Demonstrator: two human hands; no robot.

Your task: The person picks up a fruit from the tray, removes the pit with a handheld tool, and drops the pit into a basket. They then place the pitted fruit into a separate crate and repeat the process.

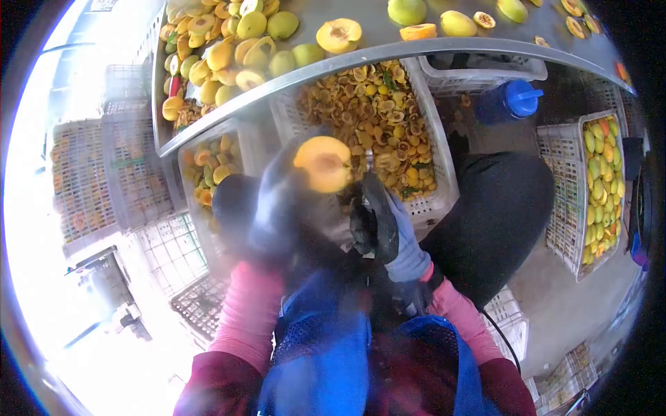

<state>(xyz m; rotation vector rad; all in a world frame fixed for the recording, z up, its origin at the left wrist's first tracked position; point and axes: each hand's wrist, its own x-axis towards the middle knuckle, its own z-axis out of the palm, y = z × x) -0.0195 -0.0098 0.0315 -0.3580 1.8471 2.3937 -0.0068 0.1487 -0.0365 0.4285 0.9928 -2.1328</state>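
Half a stone fruit (322,164) is pinched in the gloved left hand (274,194), near the crate (436,132) of cut fruit pieces (399,104). The right hand (381,222), also gloved, curls just beside; what it grips, I cannot tell. The half's orange-yellow cut face shows a brownish hollow.

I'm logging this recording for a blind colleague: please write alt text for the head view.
The gloved left hand holds a cut yellow-orange fruit in front of a crate of fruit pieces; the gloved right hand is close by, its grip unclear. Beyond is a metal table bearing whole and cut fruit, and crates of fruit stand on both sides.
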